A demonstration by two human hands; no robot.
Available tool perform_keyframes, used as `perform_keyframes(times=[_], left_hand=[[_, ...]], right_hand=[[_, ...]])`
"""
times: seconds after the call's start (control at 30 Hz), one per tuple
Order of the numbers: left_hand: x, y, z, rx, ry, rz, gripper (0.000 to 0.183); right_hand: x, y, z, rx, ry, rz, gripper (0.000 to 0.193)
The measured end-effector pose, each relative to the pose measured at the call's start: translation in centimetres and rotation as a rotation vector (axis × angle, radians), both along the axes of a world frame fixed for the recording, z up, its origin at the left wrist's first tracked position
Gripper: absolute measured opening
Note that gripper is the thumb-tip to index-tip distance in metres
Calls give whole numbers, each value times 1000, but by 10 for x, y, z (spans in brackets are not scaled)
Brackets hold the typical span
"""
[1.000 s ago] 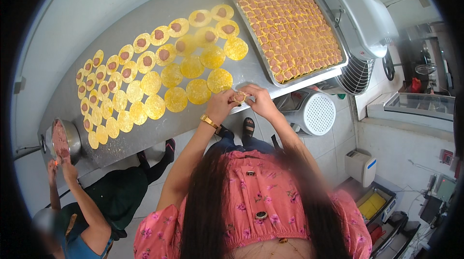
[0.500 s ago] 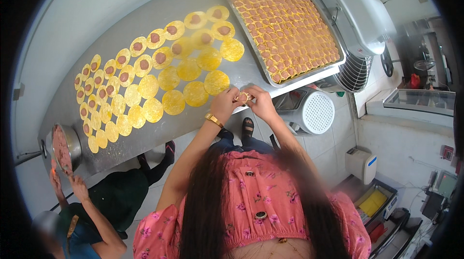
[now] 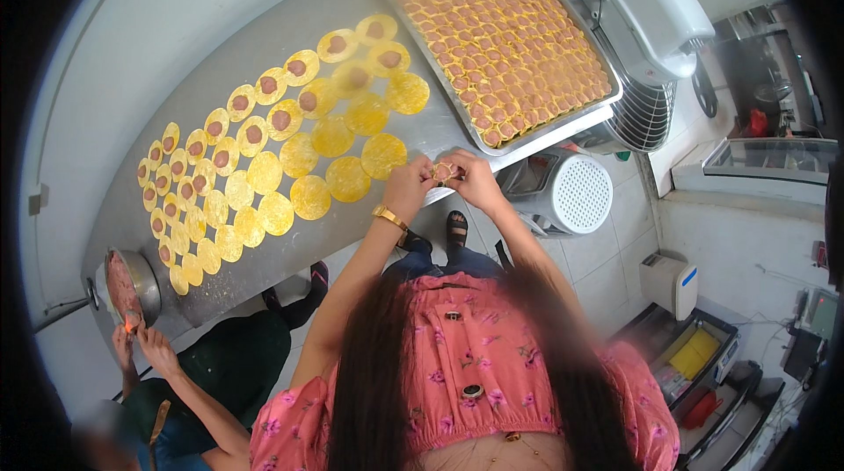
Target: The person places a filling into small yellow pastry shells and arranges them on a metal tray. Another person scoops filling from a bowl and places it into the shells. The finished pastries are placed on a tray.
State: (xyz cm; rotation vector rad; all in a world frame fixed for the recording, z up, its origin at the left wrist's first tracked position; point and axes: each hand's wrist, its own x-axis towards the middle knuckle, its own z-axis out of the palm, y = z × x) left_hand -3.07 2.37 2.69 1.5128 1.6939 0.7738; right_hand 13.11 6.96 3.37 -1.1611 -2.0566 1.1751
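Note:
Between the fingertips of my two hands is a small open-topped dumpling (image 3: pixel 443 172), its yellow wrapper gathered in pleats around pink filling. My left hand (image 3: pixel 410 187) pinches it from one side, and a gold watch sits on that wrist. From the other side my right hand (image 3: pixel 475 181) grips it, fingers curled. Both hands are at the steel table's front edge. Left of them lie rows of round yellow wrappers (image 3: pixel 384 153); those farther back carry a lump of pink filling (image 3: pixel 281 119), while the nearer ones are bare. A large metal tray (image 3: pixel 428 61) packed with finished dumplings (image 3: pixel 505 54) stands to the right.
At the table's left end, a co-worker's hands (image 3: pixel 145 348) are at a metal bowl (image 3: pixel 148 282) of pink minced filling. A white stool (image 3: pixel 576 196) stands below the tray. Behind the tray is a white mixer (image 3: pixel 629 10) with a wire guard (image 3: pixel 646 124).
The whole view has turned slightly. Both my hands stay on the dumpling, their fingers shifted a little around it. The co-worker's hands have come closer together at the bowl's near rim.

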Motion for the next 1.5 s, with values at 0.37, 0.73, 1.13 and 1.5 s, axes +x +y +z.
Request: perform_keyframes(times=[0.37,0.73,1.13,1.5], left_hand=[[1,5,2,45,-55,2,26],[-4,6,-1,155,-61,-6,28],[-11,7,-2,42,-145,-16,25],[-9,4,-5,42,-207,14,28]], right_hand=[[1,3,3,46,-41,-20,32],[-7,0,5,201,-74,-87,38],[-15,2,7,93,-169,-74,31],[-13,2,8,152,-97,-29,41]])
